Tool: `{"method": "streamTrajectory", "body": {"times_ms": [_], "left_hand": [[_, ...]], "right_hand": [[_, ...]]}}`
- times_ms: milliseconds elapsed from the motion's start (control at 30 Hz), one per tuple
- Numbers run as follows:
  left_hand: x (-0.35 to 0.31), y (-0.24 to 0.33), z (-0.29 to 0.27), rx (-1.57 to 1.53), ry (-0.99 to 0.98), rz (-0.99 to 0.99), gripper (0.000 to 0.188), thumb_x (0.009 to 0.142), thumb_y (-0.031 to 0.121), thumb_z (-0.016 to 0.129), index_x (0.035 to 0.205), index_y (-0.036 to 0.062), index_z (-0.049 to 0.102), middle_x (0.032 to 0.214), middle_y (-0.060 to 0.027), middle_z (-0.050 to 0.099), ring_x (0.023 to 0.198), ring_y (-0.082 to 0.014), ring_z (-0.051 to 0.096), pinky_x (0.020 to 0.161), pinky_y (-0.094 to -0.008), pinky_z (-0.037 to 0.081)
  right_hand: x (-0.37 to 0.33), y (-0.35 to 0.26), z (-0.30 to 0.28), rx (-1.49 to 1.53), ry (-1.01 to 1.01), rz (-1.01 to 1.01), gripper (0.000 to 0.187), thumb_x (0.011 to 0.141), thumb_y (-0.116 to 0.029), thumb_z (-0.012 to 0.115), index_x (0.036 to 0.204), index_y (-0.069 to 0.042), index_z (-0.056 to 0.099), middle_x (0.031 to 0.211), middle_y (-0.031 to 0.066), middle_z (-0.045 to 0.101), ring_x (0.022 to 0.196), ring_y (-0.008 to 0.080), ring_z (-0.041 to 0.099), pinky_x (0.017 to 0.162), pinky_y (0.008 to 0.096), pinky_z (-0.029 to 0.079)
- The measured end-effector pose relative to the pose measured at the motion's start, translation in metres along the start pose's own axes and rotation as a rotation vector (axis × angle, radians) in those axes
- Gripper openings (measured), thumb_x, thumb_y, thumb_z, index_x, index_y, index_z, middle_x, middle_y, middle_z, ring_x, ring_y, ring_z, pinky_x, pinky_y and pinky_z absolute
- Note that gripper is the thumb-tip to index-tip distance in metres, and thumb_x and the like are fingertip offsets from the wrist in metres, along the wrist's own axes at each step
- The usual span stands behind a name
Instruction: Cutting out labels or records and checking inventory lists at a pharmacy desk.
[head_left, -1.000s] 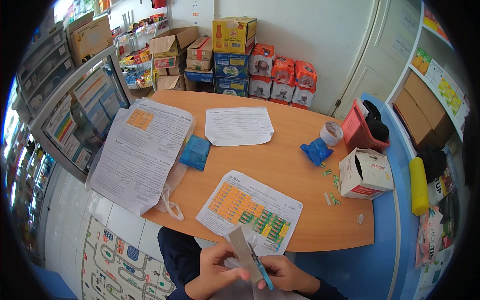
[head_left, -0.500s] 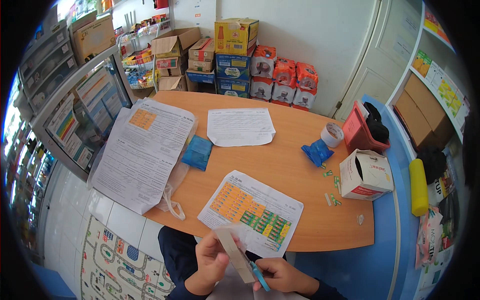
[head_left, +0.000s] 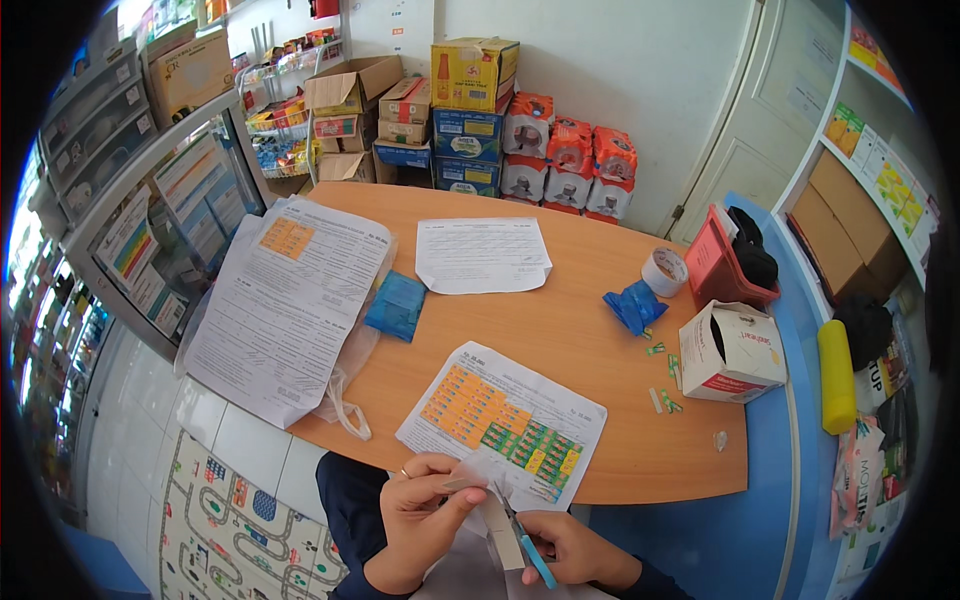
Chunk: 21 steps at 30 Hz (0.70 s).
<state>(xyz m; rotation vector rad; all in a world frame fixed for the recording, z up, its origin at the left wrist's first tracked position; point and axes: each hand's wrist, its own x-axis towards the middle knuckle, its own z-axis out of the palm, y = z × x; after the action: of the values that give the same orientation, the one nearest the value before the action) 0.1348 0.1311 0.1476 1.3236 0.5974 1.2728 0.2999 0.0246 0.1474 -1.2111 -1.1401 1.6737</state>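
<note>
Pinched between the thumb and fingers of my left hand (head_left: 422, 515) is a piece of card (head_left: 506, 543), greyish-beige on the side that shows, with a thin pale, see-through sheet at its top. My right hand (head_left: 572, 548) grips scissors (head_left: 540, 568) with light blue handles; their blades point up and lie against the card's right side. Whether the blades are parted is hard to tell. Just beyond both hands, a printed sheet (head_left: 560, 413) lies on the table, with rows of orange, green and yellow coupon-like pieces (head_left: 470, 403) on it.
On the wooden table (head_left: 640, 450) are more printed papers (head_left: 290, 310), a blue packet (head_left: 397, 306), a crumpled blue wrapper (head_left: 635, 306), a tape roll (head_left: 664, 271) and small green scraps (head_left: 671, 402). A white box (head_left: 733, 350) and a red basket (head_left: 728, 262) stand at the right.
My left fingers have shifted and curled over the card's upper part. The card has tilted, and the scissors' blades now show more plainly beside it. Things on the table have not moved.
</note>
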Motion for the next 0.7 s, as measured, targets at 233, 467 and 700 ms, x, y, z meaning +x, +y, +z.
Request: {"method": "streamTrajectory", "body": {"times_ms": [233, 467, 700], "left_hand": [[0.002, 0.002, -0.008, -0.039, -0.043, -0.163, 0.013, 0.076, -0.004, 0.075, 0.088, -0.0072, 0.071, 0.08, -0.0115, 0.069, 0.072, -0.0119, 0.063, 0.066, -0.0227, 0.049], [0.005, 0.007, -0.009, -0.044, -0.052, -0.235, 0.009, 0.078, -0.003, 0.074, 0.083, -0.0084, 0.069, 0.08, -0.0128, 0.07, 0.074, -0.0131, 0.065, 0.068, -0.0237, 0.051], [0.005, 0.006, -0.009, 0.013, -0.147, -0.335, 0.011, 0.079, -0.002, 0.074, 0.073, -0.0073, 0.067, 0.078, -0.013, 0.07, 0.074, -0.0127, 0.066, 0.07, -0.0236, 0.052]], "right_hand": [[-0.002, 0.016, -0.015, -0.128, -0.062, -0.005, 0.064, 0.072, -0.046, 0.08, 0.106, 0.001, 0.055, 0.087, 0.0006, 0.049, 0.073, 0.0062, 0.043, 0.06, 0.0196, 0.036], [-0.004, 0.009, -0.019, -0.162, -0.063, 0.094, 0.056, 0.072, -0.039, 0.082, 0.101, 0.001, 0.055, 0.09, 0.0036, 0.055, 0.078, 0.0079, 0.05, 0.067, 0.0213, 0.044], [0.0, 0.013, -0.024, -0.198, -0.115, 0.08, 0.06, 0.073, -0.042, 0.08, 0.106, 0.002, 0.055, 0.085, 0.0023, 0.053, 0.07, 0.0068, 0.041, 0.061, 0.0211, 0.036]]}}
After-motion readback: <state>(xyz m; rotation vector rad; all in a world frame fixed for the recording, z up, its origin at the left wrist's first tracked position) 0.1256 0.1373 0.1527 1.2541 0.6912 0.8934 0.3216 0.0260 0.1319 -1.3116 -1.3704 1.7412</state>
